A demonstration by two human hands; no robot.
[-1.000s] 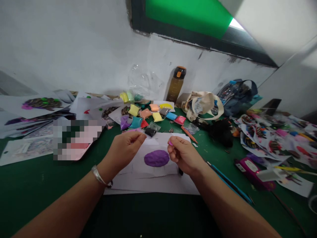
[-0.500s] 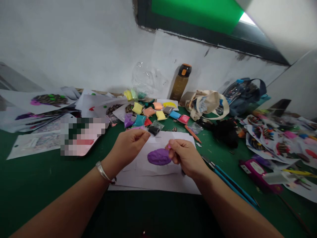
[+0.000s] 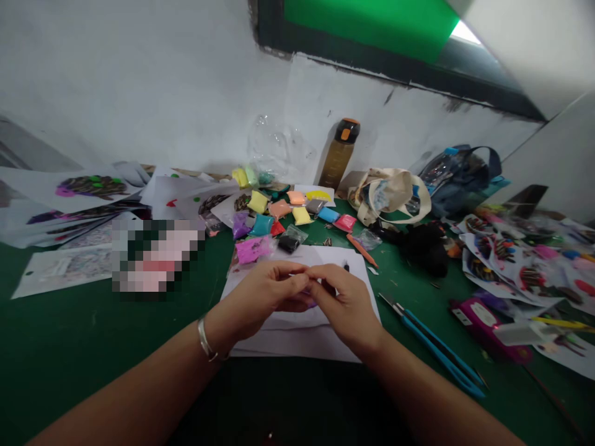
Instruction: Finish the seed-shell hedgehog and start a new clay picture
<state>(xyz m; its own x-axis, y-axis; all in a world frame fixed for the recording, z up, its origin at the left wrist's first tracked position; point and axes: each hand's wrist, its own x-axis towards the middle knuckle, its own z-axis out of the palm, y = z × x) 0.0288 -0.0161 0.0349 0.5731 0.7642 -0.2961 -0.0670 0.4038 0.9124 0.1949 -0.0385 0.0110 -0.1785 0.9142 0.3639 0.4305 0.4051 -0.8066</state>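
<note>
My left hand (image 3: 274, 288) and my right hand (image 3: 346, 300) meet at the fingertips above the white paper (image 3: 297, 344). Both are closed in a pinch. Whatever lies between the fingertips is hidden now; a moment earlier the right fingers held a small pink piece of clay. Beneath the hands a sliver of the flattened purple clay (image 3: 312, 304) shows, its greater part covered by them. Just behind my left hand lies a pink clay packet (image 3: 251, 249), with a black clay packet (image 3: 292, 240) beside it.
More coloured clay packets (image 3: 302, 215) lie behind the paper. Blue tweezers (image 3: 441, 347) and an orange tool (image 3: 362, 250) are to the right. A bottle (image 3: 339, 155) and a cloth bag (image 3: 390, 195) stand by the wall. Decorated sheets (image 3: 93, 186) pile up at left.
My hands have come together from apart, the left moving right and down to meet the right. The purple clay is now mostly covered, while the pink packet has come into fuller view.
</note>
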